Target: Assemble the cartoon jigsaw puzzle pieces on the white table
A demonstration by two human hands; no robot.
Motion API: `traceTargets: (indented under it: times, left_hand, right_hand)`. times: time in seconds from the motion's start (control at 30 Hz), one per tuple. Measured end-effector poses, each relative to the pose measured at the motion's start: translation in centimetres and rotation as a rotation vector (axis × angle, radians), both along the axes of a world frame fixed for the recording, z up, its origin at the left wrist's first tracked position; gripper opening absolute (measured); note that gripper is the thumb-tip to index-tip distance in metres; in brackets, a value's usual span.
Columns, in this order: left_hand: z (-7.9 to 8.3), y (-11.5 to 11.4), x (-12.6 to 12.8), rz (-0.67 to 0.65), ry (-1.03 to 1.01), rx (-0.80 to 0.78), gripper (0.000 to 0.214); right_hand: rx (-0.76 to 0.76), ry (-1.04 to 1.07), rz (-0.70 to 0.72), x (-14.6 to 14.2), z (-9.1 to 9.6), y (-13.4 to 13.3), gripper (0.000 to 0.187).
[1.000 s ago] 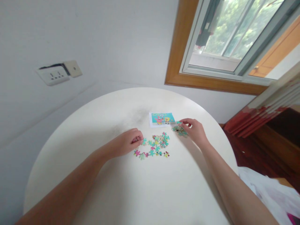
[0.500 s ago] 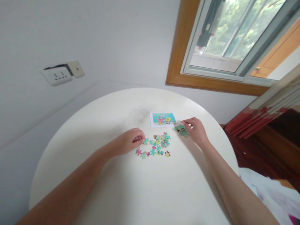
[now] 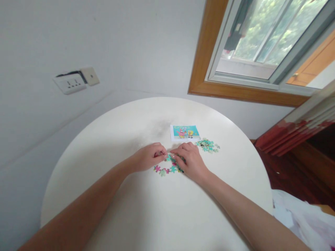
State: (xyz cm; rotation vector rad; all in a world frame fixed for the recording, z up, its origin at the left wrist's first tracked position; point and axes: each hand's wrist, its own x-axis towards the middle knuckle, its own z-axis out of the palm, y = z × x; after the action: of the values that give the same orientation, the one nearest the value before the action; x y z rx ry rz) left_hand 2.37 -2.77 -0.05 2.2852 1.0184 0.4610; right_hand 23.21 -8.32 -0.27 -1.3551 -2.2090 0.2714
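My left hand point(image 3: 150, 157) rests on the table with thumb and forefinger pinched at the edge of a teal puzzle piece point(image 3: 169, 158). My right hand point(image 3: 190, 161) is just to the right, its fingertips almost meeting the left ones. Between its thumb and forefinger is a small puzzle piece, mostly hidden. Beneath and in front of the hands lie loose pieces in pink, teal and yellow, among them a pink puzzle piece point(image 3: 157, 168). My right hand covers many of them. Behind it lies a picture card point(image 3: 186, 132) with cartoon figures.
A pile of mostly teal puzzle pieces point(image 3: 208, 145) lies right of the card. The round white table point(image 3: 157, 212) meets the wall at the back, below a wall socket point(image 3: 70, 83) and a wood-framed window point(image 3: 248, 93). White plastic bags point(image 3: 300, 219) are at the lower right.
My right hand has moved left from the pile to beside my left hand, now covering part of the loose pieces. My left hand stays at the same pieces. The view has shifted slightly.
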Motion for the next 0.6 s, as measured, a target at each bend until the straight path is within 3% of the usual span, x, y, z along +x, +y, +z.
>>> traceTargets:
  times: [0.2, 0.37, 0.6]
  left_hand:
    - [0.1, 0.1, 0.0, 0.008, -0.011, 0.001, 0.024]
    - [0.0, 0.6, -0.5, 0.032, -0.056, -0.043, 0.025]
    - [-0.4, 1.0, -0.9, 0.049, -0.079, -0.062, 0.024]
  right_hand:
    - [-0.030, 0.041, -0.010, -0.1, 0.0, 0.3, 0.015]
    - [-0.070, 0.112, -0.099, -0.1, -0.3, 1.2, 0.013]
    - [-0.007, -0.028, -0.191, -0.6, -0.8, 1.9, 0.014]
